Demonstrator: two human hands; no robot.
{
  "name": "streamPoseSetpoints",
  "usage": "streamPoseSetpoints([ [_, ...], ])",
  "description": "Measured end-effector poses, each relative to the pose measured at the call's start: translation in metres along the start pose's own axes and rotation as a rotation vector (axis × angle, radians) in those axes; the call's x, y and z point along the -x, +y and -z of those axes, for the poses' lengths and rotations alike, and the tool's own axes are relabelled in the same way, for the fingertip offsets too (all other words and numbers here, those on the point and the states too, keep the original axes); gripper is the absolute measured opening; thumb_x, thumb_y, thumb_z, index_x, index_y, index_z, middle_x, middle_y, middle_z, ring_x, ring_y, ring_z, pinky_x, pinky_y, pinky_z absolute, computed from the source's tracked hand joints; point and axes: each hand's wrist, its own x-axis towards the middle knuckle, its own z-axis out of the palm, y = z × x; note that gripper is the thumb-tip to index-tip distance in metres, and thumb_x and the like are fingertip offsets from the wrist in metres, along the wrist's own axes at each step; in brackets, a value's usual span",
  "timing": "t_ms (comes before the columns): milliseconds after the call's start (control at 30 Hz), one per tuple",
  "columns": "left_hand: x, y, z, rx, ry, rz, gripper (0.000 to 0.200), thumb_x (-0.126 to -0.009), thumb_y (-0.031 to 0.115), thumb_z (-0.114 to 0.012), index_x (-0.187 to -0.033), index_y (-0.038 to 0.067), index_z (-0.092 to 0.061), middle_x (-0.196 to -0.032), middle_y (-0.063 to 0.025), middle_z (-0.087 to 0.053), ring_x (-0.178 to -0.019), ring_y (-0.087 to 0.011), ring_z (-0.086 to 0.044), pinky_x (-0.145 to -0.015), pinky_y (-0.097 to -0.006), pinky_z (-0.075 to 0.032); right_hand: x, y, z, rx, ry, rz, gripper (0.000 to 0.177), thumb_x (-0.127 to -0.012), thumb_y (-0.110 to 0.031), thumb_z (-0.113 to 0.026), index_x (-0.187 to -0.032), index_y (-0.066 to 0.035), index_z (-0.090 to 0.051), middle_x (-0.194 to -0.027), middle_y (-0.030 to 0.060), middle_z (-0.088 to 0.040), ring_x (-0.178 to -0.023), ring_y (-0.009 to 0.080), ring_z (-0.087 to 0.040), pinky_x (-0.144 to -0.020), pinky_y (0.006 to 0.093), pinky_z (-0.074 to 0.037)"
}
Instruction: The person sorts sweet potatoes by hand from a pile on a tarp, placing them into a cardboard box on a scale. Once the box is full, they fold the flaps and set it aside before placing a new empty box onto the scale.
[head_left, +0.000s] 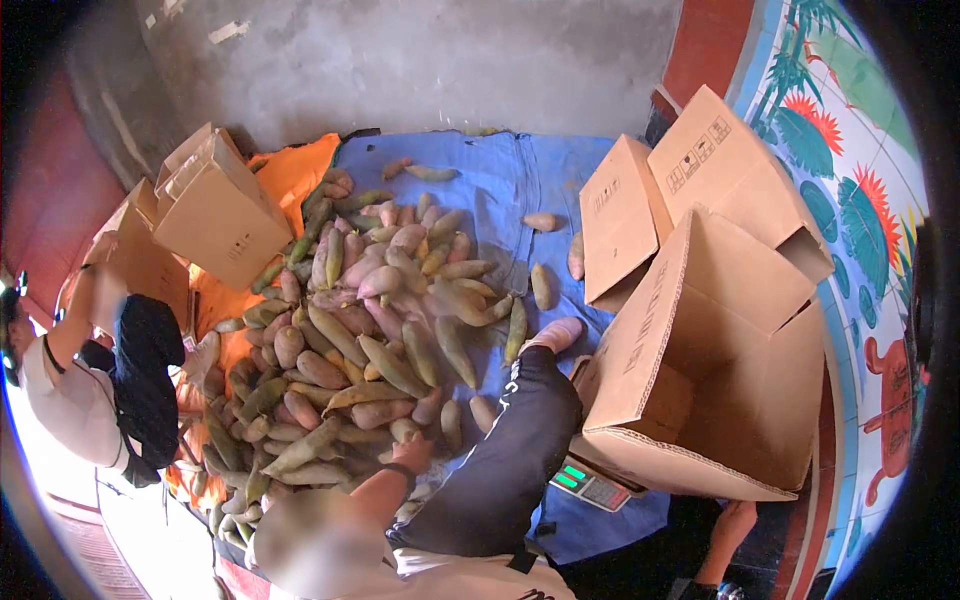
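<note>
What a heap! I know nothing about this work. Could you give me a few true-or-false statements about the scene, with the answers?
1. A blue sheet lies under part of the produce pile. True.
2. The big open cardboard box on the right is filled with produce. False: what shows of its inside is empty.
3. A weighing scale with a green display sits at that box's lower edge. True.
4. Only one person is in view. False: one in dark trousers sits by the pile, and another in a white top is at the left.
</note>
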Motion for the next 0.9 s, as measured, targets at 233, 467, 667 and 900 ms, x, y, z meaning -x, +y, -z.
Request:
streamPoseSetpoints([
  [233,-0.017,-0.008,-0.022,-0.436,-0.002,-0.158,0.035,-0.082,0.023,-0.047,-0.117,0.02,-0.048,-0.126,-0.0095,-0.038,-0.119,-0.0341,-0.03,-0.088,-0.0555,-0.032,0.002,0.001,-0.002,-0.132,0.044,0.021,0.017,-0.079,-0.004,-0.045,-0.092,0.005,-0.053,-0.085,0.0253,-0.056,-0.077,0.041,-0.053,-0.065,0.0396,-0.043],
  [467,-0.02,-0.004,-0.01,-0.395,-0.087,-0.208,0.028,-0.082,0.019,-0.044,-0.108,0.016,-0.055,-0.109,-0.012,-0.049,-0.113,-0.0321,-0.039,-0.083,-0.0481,-0.04,0.002,0.001,-0.002,0.041,0.038,0.043,0.02,-0.077,0.0,-0.044,-0.094,0.004,-0.052,-0.085,0.0252,-0.055,-0.077,0.0425,-0.052,-0.065,0.0428,-0.043],
  [667,-0.014,-0.003,0.024,-0.236,0.072,-0.133,0.019,-0.08,0.014,-0.045,-0.095,0.006,-0.054,-0.106,-0.0165,-0.049,-0.097,-0.0304,-0.054,-0.074,-0.0389,-0.047,0.0,-0.013,0.005,-0.008,0.025,-0.007,0.021,-0.075,-0.001,-0.045,-0.095,0.004,-0.052,-0.085,0.026,-0.055,-0.079,0.0432,-0.052,-0.066,0.0441,-0.042],
  [900,-0.006,-0.029,0.037,0.407,0.207,0.114,0.053,-0.075,0.032,-0.059,-0.114,0.002,-0.039,-0.109,-0.0197,-0.049,-0.101,-0.0334,-0.049,-0.084,-0.0389,-0.042,0.002,-0.011,0.0,0.005,0.07,0.082,0.018,-0.08,-0.002,-0.042,-0.094,0.005,-0.052,-0.085,0.0265,-0.055,-0.08,0.0429,-0.052,-0.066,0.045,-0.042],
])
